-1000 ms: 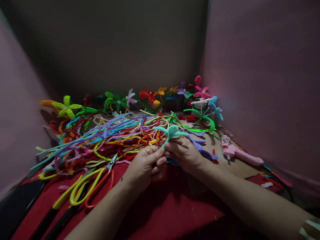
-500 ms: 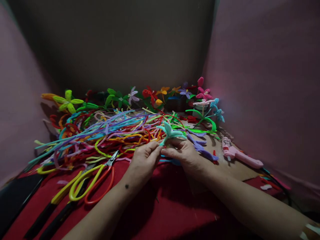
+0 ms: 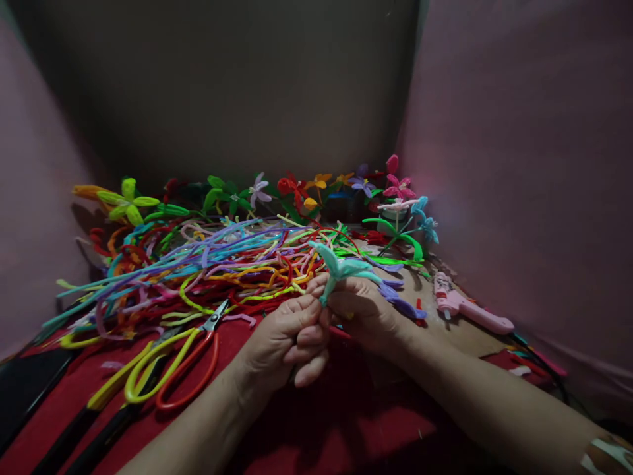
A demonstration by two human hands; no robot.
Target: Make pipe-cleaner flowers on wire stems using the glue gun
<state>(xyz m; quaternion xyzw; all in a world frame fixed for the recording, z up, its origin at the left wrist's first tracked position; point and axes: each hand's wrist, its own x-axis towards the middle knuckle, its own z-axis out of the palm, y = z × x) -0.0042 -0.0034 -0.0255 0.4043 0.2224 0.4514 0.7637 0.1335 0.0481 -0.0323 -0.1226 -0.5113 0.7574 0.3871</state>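
A mint-green pipe cleaner flower (image 3: 341,267) with pointed looped petals is held up between both hands. My left hand (image 3: 291,333) pinches its narrow base between thumb and forefinger, the other fingers curled below. My right hand (image 3: 363,307) is closed around the flower from the other side, just under the petals; its fingertips are partly hidden. Behind the right hand lies a purple pipe cleaner piece (image 3: 405,305) with several petals. Left of the hands a heap of loose pipe cleaners (image 3: 237,257) in many colours spreads across the table.
Red-and-yellow-handled scissors (image 3: 185,363) and yellow-and-black pliers (image 3: 106,389) lie at left on the red cloth (image 3: 237,409). A pink glue gun (image 3: 469,309) rests on cardboard at right, its cord trailing. Finished flowers (image 3: 291,188) line the back wall.
The left hand has turned, so its curled fingers now show below the flower. The flower has tilted slightly and sits a little lower. The whole view has shifted slightly.
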